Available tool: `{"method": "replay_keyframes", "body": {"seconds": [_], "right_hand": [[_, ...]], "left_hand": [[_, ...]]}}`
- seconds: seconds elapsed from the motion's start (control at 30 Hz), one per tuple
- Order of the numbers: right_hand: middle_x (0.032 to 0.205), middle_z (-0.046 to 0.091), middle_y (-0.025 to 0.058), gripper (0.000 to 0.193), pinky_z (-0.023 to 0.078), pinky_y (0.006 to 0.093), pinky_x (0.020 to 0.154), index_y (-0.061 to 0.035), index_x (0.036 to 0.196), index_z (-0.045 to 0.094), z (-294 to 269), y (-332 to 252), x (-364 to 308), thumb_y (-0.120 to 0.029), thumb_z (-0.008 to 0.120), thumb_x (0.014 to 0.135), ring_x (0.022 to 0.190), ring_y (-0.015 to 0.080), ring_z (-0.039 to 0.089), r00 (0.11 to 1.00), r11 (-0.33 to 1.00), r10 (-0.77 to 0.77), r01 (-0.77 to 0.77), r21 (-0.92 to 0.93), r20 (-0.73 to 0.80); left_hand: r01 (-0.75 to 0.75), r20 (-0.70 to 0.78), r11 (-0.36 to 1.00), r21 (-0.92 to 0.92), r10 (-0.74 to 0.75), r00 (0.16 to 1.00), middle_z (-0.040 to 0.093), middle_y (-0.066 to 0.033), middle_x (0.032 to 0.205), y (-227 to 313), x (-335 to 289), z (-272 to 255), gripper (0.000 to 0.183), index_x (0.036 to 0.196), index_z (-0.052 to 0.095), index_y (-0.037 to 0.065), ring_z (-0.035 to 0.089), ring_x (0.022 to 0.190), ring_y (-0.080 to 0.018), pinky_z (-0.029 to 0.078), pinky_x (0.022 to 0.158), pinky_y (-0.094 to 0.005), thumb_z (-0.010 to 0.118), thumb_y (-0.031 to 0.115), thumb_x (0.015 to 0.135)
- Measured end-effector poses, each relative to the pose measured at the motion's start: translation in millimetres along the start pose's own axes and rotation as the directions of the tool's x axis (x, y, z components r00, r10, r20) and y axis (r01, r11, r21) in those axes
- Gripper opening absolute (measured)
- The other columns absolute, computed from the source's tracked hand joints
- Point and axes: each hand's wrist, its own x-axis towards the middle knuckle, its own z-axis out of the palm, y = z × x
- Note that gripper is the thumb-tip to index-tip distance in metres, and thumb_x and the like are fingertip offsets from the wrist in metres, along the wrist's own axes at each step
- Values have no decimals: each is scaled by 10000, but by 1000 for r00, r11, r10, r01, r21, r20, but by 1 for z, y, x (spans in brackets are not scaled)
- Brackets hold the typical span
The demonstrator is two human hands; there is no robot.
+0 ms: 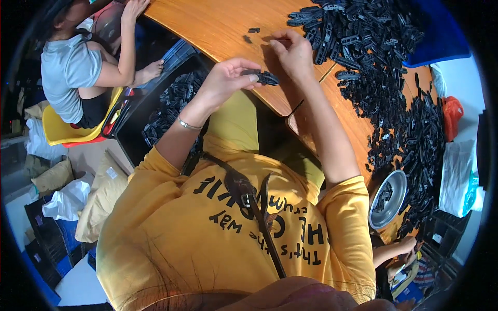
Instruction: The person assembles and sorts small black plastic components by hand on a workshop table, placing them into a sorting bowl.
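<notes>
My left hand [225, 80] is closed on a black plastic clip-like part [265, 78], pinched between thumb and fingers beyond the table's near edge. My right hand [294, 51] is over the wooden table [207, 20], its fingers bent and the thumb close to the forefinger. Whether anything is between those fingertips is too small to tell. Two small black pieces [253, 30] lie on the wood just left of the right fingertips. A large heap of similar black parts [358, 33] spreads to the right of that hand.
Smaller black pieces [376, 109] and long black parts [423, 140] cover the table's right side, near a metal bowl [378, 220]. A blue tray [441, 52] is at far right. Left of my legs stands a bin of black parts [179, 98]. A seated person [72, 72] is at left; another person's hands [404, 249] show lower right.
</notes>
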Motion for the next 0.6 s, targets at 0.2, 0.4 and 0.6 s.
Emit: {"method": "replay_keyframes", "body": {"seconds": [0.2,0.4,0.6], "right_hand": [[928,715,140,127,575,379,728,-28,987,731,-96,-2,-82,-99,764,888,813,276,717,996,967,-40,16,-256,-86],[1065,641,143,219,577,466,757,-98,1113,718,-168,8,-121,-155,732,902,887,379,678,993,578,-47,-64,-814,-112],[955,600,151,215,561,488,706,-110,1028,706,-172,29,-123,-43,674,826,849,389,671,996,644,-70,7,-765,-50]], "left_hand": [[1,68,999,-43,2,998,724,-99,1089,-3,7,20,302,1248,639,-26,725,966,-155,574,842,-262,700,108,985],[195,271,979,-55,-173,947,702,-128,1119,-11,37,72,281,1282,560,23,739,978,-205,588,855,-279,625,158,1044],[284,376,900,-332,-150,914,701,-149,1105,-43,69,113,253,1240,555,19,741,967,-258,607,871,-337,642,133,1032]]}}
